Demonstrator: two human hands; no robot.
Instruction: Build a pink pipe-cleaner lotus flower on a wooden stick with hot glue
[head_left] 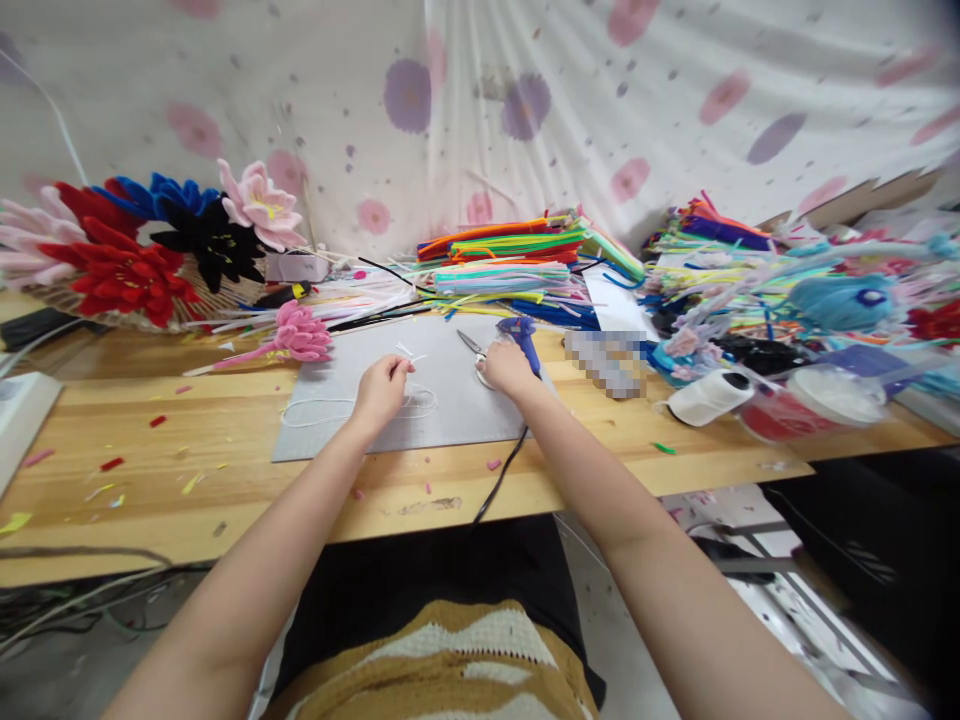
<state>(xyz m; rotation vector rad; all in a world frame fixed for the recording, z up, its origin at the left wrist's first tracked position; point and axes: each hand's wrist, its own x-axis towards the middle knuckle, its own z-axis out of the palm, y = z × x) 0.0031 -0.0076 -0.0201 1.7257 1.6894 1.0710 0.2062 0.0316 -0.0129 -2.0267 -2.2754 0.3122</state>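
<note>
Over the grey mat [442,425], my left hand [381,390] is closed in a pinch on a thin white string [319,401], which lies in loose loops on both sides of the hand. My right hand [508,366] is closed over the handle of a pair of scissors [471,341], whose dark blades point to the upper left; its fingers are partly hidden. Right beside that hand lies a blue glue gun [529,340], its black cord running down over the table edge. Small white scraps [409,353] sit just beyond my left hand.
A pink pipe-cleaner flower [300,335] lies left of the mat, below finished flowers [135,275]. Bundles of coloured pipe cleaners [502,275] line the back. A white thread spool [709,397] and a plastic tub [832,400] stand right. Scraps dot the wooden table [247,430].
</note>
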